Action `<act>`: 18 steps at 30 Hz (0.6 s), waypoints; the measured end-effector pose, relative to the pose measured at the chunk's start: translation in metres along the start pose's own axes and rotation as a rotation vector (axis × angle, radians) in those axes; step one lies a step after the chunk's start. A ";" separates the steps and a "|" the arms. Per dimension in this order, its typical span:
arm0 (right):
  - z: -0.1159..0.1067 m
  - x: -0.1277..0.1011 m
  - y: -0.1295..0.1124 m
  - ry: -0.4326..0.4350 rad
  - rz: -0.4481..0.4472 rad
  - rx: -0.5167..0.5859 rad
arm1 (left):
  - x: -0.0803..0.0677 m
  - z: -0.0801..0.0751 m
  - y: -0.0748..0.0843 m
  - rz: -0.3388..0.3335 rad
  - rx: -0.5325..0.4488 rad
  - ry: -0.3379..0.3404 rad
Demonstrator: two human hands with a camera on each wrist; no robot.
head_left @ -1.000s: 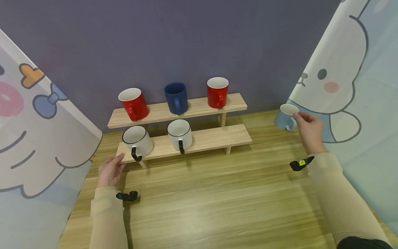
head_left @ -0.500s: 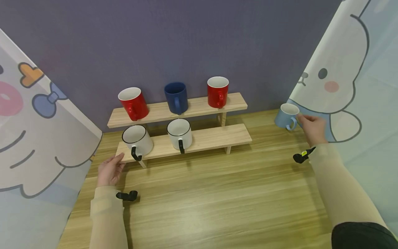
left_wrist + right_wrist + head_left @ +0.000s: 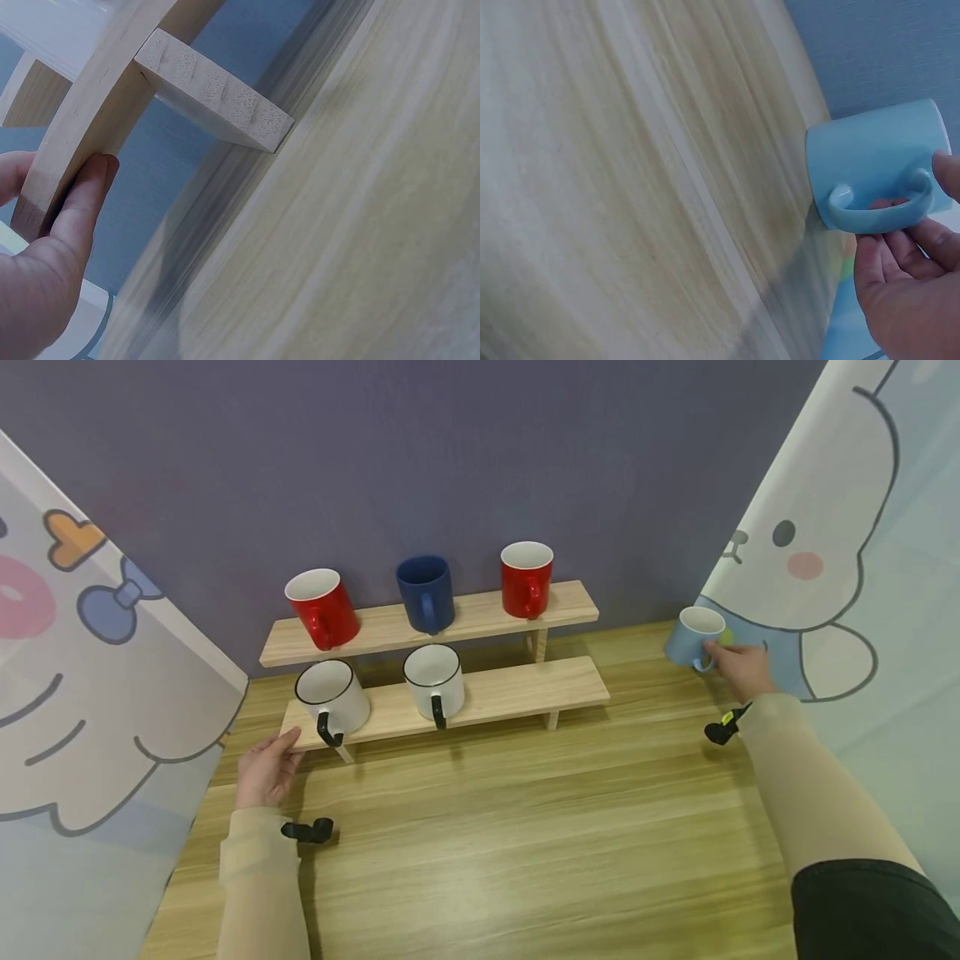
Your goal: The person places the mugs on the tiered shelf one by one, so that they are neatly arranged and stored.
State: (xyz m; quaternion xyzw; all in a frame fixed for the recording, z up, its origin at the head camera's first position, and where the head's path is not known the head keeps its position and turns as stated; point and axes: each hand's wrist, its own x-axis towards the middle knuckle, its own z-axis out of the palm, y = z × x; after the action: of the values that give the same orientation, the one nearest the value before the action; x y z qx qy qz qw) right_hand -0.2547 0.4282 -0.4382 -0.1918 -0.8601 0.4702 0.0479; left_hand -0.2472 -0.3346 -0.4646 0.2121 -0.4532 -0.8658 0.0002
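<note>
At the bench's far right: the light blue mug [image 3: 693, 637] stands upright on the wooden bench [image 3: 525, 827], close to the cartoon-printed curtain [image 3: 840, 568], handle turned toward the person.
Right hand: the right hand [image 3: 738, 667] has its fingers [image 3: 889, 251] at the mug's handle [image 3: 881, 210], a fingertip through the loop and the thumb by the rim; the fingers curl round the handle.
Left hand: the left hand [image 3: 264, 770] rests against the front left edge of the lower shelf [image 3: 517, 689], thumb [image 3: 79, 206] lying flat along the board's edge, fingers relaxed and holding nothing.
Rack: a two-tier wooden rack sits against the purple wall [image 3: 450, 460].
Upper shelf: the upper shelf [image 3: 480, 614] carries a tilted red mug [image 3: 324, 608], a dark blue mug [image 3: 426, 593] and an upright red mug [image 3: 527, 580].
Lower shelf, left part: two white mugs with black handles, one [image 3: 332, 700] tilted near the left hand, one [image 3: 435, 678] upright beside it.
Lower shelf, right part: bare wood.
</note>
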 end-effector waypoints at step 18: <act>0.007 0.015 0.008 -0.007 -0.039 0.129 | 0.004 0.000 -0.001 0.002 0.022 0.011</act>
State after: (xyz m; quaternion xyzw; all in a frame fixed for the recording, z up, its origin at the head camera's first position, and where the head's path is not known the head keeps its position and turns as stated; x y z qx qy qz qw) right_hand -0.2682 0.4321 -0.4498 -0.1698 -0.8318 0.5242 0.0665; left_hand -0.2503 -0.3351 -0.4664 0.2163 -0.4629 -0.8596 0.0011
